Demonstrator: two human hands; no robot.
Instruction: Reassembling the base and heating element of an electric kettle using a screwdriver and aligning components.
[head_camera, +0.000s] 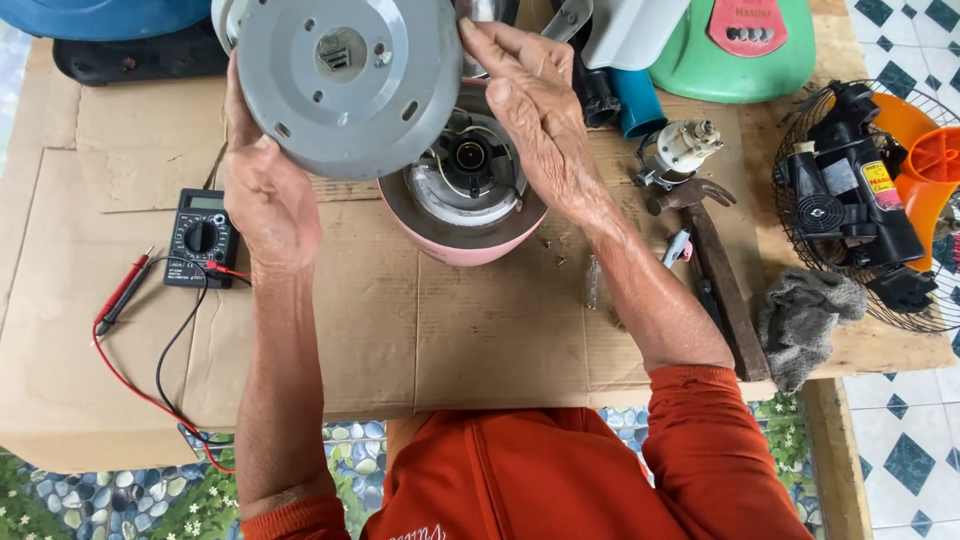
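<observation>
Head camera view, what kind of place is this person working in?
Probably a small appliance repair bench. Both hands, left hand and right hand, hold a grey round cover over an opened pink appliance; a multimeter, a hammer and a fan motor lie around on cardboard.

Flattened brown cardboard (450, 340) covers a wooden tabletop (880, 350) in even daylight. At right, the floor (910, 440) is white tile with dark green diamonds. Below the near edge lies a pebble-patterned mat (120, 500) with green leaves.
</observation>
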